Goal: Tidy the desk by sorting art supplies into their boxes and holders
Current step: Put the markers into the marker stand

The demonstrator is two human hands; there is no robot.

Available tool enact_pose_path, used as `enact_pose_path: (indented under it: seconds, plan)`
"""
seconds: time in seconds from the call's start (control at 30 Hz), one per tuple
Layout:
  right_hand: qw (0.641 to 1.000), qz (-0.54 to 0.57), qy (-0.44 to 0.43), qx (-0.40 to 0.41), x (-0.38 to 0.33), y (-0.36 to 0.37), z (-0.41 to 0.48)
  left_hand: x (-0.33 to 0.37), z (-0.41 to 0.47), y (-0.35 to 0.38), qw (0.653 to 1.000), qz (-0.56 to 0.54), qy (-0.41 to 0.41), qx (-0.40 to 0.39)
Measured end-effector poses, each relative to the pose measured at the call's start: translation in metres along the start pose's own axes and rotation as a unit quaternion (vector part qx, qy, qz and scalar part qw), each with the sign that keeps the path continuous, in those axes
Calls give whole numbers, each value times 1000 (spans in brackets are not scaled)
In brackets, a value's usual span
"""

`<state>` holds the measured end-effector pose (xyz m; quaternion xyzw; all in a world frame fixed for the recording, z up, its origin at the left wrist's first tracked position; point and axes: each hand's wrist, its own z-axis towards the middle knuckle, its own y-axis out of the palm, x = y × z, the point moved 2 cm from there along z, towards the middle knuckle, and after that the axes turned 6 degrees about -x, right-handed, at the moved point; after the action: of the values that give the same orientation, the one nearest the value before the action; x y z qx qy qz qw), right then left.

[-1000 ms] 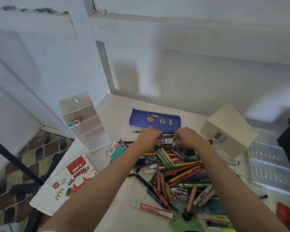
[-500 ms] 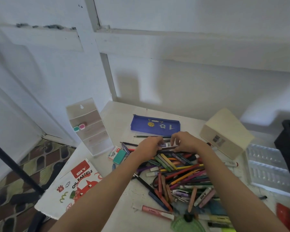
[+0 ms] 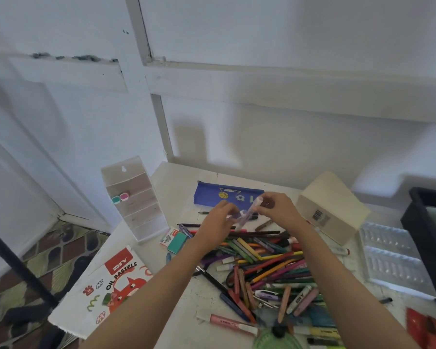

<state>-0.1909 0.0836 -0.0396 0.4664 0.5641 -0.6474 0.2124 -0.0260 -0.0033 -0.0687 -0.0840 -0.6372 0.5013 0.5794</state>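
Head view: left hand and right hand hover over the pile of pens and pencils on the tabletop; fingers of both pinch a blurred purple pen, just before the blue pencil case.

White desk bears pencil pile, blue pouch, pastel box.

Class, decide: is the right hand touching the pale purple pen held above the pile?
Touching. The head view shows the right hand pinching the upper end of the pale purple pen.
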Motion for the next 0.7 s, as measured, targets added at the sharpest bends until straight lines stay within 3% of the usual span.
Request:
enact_pose_path:
  seconds: [0.13, 0.27, 0.5, 0.7]
  plan:
    - [995, 60, -42, 66, -22, -2, -2, 10, -3, -27, 995, -7, 8, 101]
    - [979, 168, -83, 83, -58, -1, -10, 24, -12, -63, 978, -121, -38, 167]
    - [941, 289, -174, 26, -127, 22, -29, 48, -56, -127, 955, -207, -37, 211]
    - [935, 229, -267, -49, -183, 59, -24, 46, -98, -176, 942, -131, -24, 306]
